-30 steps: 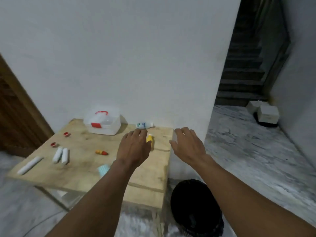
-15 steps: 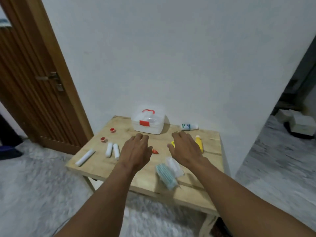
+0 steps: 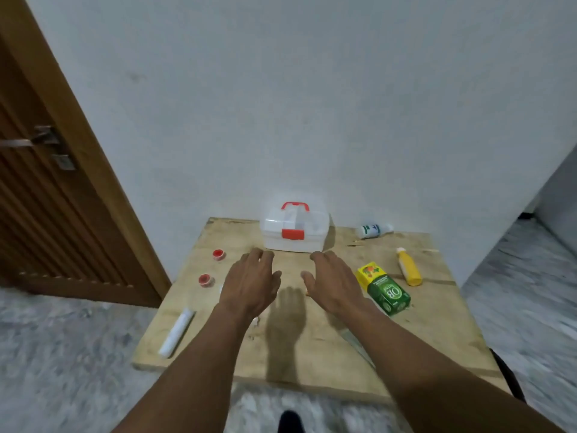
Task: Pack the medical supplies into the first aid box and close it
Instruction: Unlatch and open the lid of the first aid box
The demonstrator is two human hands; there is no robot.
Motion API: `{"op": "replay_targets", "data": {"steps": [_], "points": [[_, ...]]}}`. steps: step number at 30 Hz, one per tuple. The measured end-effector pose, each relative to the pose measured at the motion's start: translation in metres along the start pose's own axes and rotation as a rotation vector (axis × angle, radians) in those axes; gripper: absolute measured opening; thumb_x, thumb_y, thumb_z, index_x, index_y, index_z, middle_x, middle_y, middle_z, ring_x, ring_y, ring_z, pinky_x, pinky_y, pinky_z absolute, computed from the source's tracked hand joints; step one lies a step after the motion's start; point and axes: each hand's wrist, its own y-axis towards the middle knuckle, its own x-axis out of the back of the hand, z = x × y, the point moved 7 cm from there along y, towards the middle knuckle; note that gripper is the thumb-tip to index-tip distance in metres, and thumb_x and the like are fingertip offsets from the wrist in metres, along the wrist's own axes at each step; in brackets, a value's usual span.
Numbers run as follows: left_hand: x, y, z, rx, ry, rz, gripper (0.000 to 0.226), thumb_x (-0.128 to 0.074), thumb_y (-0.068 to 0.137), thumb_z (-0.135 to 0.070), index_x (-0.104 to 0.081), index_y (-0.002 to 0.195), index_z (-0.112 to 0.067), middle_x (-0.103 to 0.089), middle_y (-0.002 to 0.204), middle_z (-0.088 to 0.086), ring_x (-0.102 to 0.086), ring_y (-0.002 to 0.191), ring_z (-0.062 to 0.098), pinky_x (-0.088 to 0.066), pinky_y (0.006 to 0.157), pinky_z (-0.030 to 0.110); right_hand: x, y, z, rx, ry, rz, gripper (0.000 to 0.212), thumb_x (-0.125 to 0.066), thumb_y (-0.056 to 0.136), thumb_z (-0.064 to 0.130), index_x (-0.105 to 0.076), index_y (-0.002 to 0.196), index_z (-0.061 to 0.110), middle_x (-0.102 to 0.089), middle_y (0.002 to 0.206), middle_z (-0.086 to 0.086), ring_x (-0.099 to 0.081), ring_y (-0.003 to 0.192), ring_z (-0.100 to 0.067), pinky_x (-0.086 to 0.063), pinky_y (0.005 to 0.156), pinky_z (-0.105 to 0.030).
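Note:
A white first aid box (image 3: pixel 295 234) with a red handle and red latch stands shut at the back of the wooden table (image 3: pixel 437 332), against the wall. My left hand (image 3: pixel 249 281) and my right hand (image 3: pixel 335 281) hover palm down just in front of it, fingers spread, holding nothing. Left of my hands lie two red tape rolls (image 3: pixel 218 254) (image 3: pixel 204 279) and a long white roll (image 3: pixel 177 332). To the right lie a green and yellow carton (image 3: pixel 384 289), a yellow bottle (image 3: pixel 409 267) and a small white bottle (image 3: pixel 374 231). My arms hide some items.
A brown wooden door (image 3: pixel 46 214) with a metal latch stands at the left. The white wall runs right behind the table. Grey marbled floor surrounds the table, and a dark object (image 3: pixel 509 379) shows past its right front corner.
The view has swung left and moved closer, so the table is now centred. Both hands have come nearer to the box and closer together. The green and yellow carton has come into sight.

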Motion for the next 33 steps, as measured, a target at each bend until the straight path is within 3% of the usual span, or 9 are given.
{"op": "replay_targets", "data": {"steps": [4,9,13,15,17,22,28,31,33], "points": [[-0.008,0.052,0.025,-0.006,-0.016,-0.008,0.041,-0.051,0.098,-0.033,-0.052,0.132,-0.009,-0.056,0.130,0.010,-0.056,0.112,0.029,-0.046,0.084,0.037,-0.025,0.060,-0.001,-0.060,0.073,0.028,0.044,-0.050,0.096,0.038,-0.047,0.132,0.014,-0.052,0.131,-0.009,-0.050,0.122,-0.030,-0.042,0.097,-0.038],[-0.028,0.118,0.063,0.015,-0.061,0.016,0.045,-0.054,0.097,-0.031,-0.050,0.136,-0.010,-0.054,0.133,0.010,-0.057,0.113,0.029,-0.047,0.086,0.037,-0.066,0.120,-0.021,-0.361,0.367,0.038,0.043,-0.054,0.095,0.040,-0.052,0.132,0.018,-0.058,0.134,-0.002,-0.055,0.121,-0.025,-0.046,0.100,-0.036],[-0.053,0.160,0.072,-0.047,-0.166,-0.019,0.045,-0.063,0.093,-0.027,-0.055,0.132,-0.006,-0.058,0.130,0.014,-0.059,0.113,0.034,-0.049,0.086,0.041,-0.092,0.132,-0.035,-0.635,0.785,-0.040,0.028,-0.058,0.093,0.031,-0.068,0.101,0.006,-0.070,0.104,-0.011,-0.063,0.099,-0.029,-0.044,0.064,-0.016],[-0.069,0.176,0.077,-0.089,-0.193,0.001,0.050,-0.065,0.092,-0.031,-0.055,0.135,-0.007,-0.054,0.138,0.014,-0.054,0.123,0.034,-0.049,0.096,0.042,-0.108,0.133,-0.037,-0.718,1.005,-0.140,0.027,-0.064,0.091,0.028,-0.067,0.086,0.002,-0.069,0.099,-0.021,-0.065,0.095,-0.038,-0.058,0.078,-0.033],[-0.085,0.189,0.081,-0.139,-0.204,0.022,0.058,-0.067,0.091,-0.034,-0.052,0.140,-0.008,-0.047,0.147,0.016,-0.045,0.135,0.033,-0.041,0.106,0.043,-0.121,0.136,-0.033,-0.772,1.175,-0.186,0.030,-0.067,0.090,0.024,-0.065,0.089,-0.006,-0.064,0.106,-0.030,-0.061,0.098,-0.045,-0.056,0.087,-0.052],[-0.109,0.207,0.089,-0.272,-0.209,0.019,0.054,-0.076,0.085,-0.022,-0.060,0.134,-0.005,-0.049,0.144,0.023,-0.045,0.134,0.041,-0.042,0.104,0.047,-0.141,0.153,-0.029,-0.860,1.479,-0.287,0.010,-0.073,0.085,0.031,-0.070,0.083,0.021,-0.073,0.090,-0.002,-0.070,0.090,-0.016,-0.058,0.078,-0.028],[-0.112,0.208,0.094,-0.339,-0.299,-0.145,0.044,-0.078,0.079,0.002,-0.069,0.121,-0.003,-0.060,0.129,0.027,-0.055,0.122,0.048,-0.048,0.095,0.054,-0.162,0.158,-0.028,-0.972,1.636,-0.443,0.023,-0.078,0.080,0.027,-0.070,0.095,0.011,-0.075,0.095,-0.007,-0.072,0.094,-0.021,-0.056,0.092,-0.038],[-0.115,0.212,0.099,-0.343,-0.324,-0.141,0.041,-0.077,0.080,-0.004,-0.070,0.120,-0.007,-0.062,0.129,0.023,-0.056,0.120,0.047,-0.046,0.098,0.052,-0.169,0.160,-0.027,-0.951,1.653,-0.427,0.014,-0.071,0.085,0.025,-0.070,0.091,0.012,-0.074,0.099,-0.010,-0.070,0.102,-0.026,-0.052,0.100,-0.042],[-0.116,0.216,0.104,-0.350,-0.323,-0.125,0.037,-0.075,0.084,-0.013,-0.071,0.120,-0.010,-0.063,0.129,0.020,-0.057,0.120,0.044,-0.047,0.098,0.051,-0.173,0.159,-0.026,-0.983,1.671,-0.462,0.028,-0.077,0.079,0.033,-0.071,0.097,0.012,-0.076,0.095,-0.005,-0.072,0.097,-0.020,-0.055,0.094,-0.038]]}}
